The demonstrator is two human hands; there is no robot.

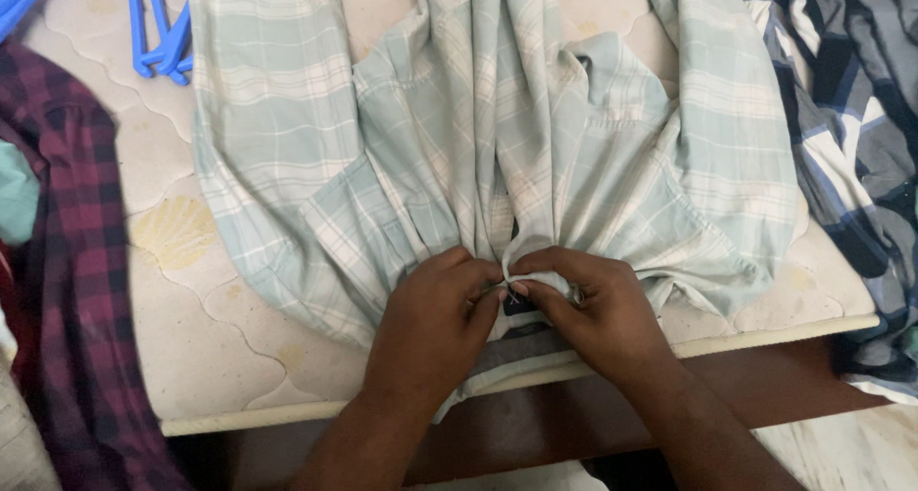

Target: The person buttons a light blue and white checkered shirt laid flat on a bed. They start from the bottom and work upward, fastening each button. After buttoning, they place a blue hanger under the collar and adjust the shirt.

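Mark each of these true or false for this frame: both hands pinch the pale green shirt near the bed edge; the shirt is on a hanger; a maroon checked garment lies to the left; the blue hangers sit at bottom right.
1. Both the left hand and the right hand pinch the pale green plaid shirt near the mattress edge. True.
2. The shirt is on a hanger. False: it lies spread flat on the mattress.
3. A maroon checked garment lies to the left. True.
4. The blue hangers sit at bottom right. False: they lie at top left.
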